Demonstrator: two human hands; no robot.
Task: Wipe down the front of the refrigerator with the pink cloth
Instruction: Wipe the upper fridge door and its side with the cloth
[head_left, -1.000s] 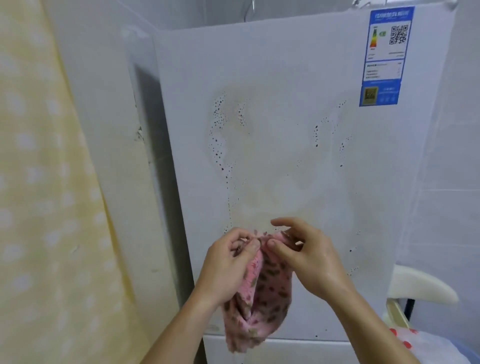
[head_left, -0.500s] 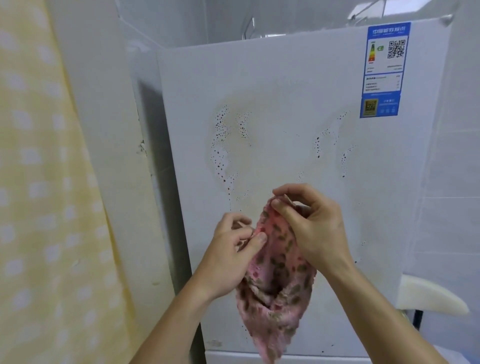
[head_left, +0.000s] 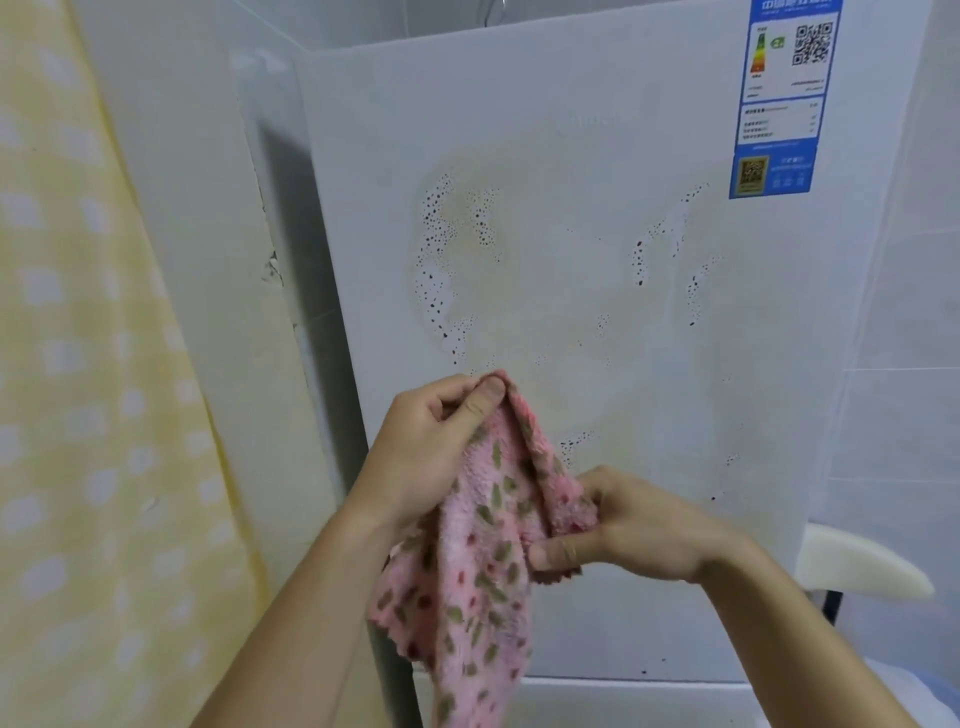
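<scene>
The white refrigerator (head_left: 597, 338) stands right ahead, its door speckled with dark spots and stained yellowish, a blue label (head_left: 784, 98) at its upper right. In front hangs the pink cloth (head_left: 478, 561), off the door. The left hand (head_left: 426, 457) pinches its top corner; the right hand (head_left: 623, 530) grips a fold lower down.
</scene>
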